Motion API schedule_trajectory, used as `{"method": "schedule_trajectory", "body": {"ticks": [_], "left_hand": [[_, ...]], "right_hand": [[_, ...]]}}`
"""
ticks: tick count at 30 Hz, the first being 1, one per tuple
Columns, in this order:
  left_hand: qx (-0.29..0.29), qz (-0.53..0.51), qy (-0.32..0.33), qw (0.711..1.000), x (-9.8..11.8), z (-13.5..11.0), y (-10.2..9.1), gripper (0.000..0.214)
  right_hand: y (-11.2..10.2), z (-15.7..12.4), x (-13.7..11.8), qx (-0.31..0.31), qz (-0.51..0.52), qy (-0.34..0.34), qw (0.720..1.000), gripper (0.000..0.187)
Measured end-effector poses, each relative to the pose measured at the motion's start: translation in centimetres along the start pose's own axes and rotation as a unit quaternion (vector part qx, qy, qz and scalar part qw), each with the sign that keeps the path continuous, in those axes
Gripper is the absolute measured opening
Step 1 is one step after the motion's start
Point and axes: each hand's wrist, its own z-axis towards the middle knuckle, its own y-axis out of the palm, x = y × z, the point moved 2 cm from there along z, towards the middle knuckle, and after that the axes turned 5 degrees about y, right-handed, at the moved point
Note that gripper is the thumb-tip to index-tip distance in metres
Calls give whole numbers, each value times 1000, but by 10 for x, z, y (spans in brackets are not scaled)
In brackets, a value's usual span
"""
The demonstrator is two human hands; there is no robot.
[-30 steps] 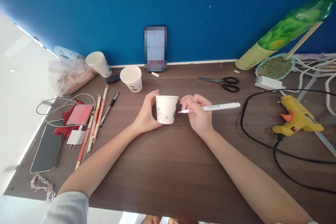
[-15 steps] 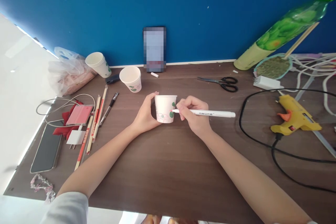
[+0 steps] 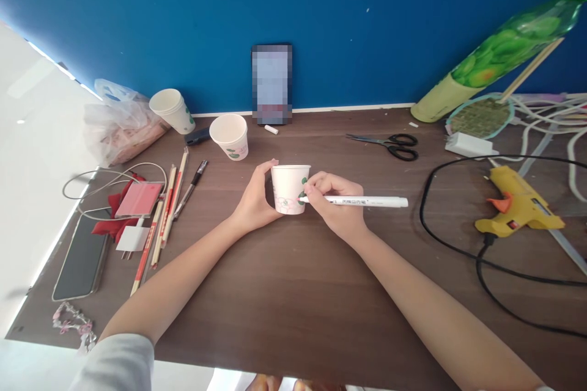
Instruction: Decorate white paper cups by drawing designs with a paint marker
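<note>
A white paper cup (image 3: 288, 186) with green leaves and pink flower lines stands upright in front of me. My left hand (image 3: 257, 197) is closed around its left side, thumb near the rim and fingers behind or under it, partly hidden. My right hand (image 3: 338, 200) pinches a white marker pen (image 3: 385, 201), which lies nearly level with its tip end at the cup's lower right side, by a green leaf. Whether the tip touches the cup I cannot tell. Behind my left hand sits another paper cup (image 3: 229, 135).
Stacked paper cups (image 3: 169, 109), a plastic bag (image 3: 121, 125), pencils (image 3: 158, 220), a pen (image 3: 190, 189) and a phone (image 3: 82, 256) lie left. A screen (image 3: 272, 84) leans on the blue wall. Right are scissors (image 3: 383, 143), a yellow glue gun (image 3: 518, 203) with black cord, and a green bottle (image 3: 495, 58).
My right hand and the marker have shifted slightly left and down along the cup's right side, with the fingers now closer to the cup. My left hand keeps its hold.
</note>
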Motion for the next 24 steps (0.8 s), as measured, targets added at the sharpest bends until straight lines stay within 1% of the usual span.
{"method": "schedule_trajectory", "body": {"ticks": [15, 19, 24], "left_hand": [[3, 26, 29, 999, -1, 0, 0, 92], [1, 19, 31, 999, -2, -1, 0, 94], [-1, 14, 21, 1000, -2, -1, -1, 94]], "right_hand": [[2, -1, -3, -12, -24, -29, 999, 36], [1, -1, -3, 4, -25, -31, 999, 35], [0, -1, -2, 17, -5, -16, 1000, 34]]}}
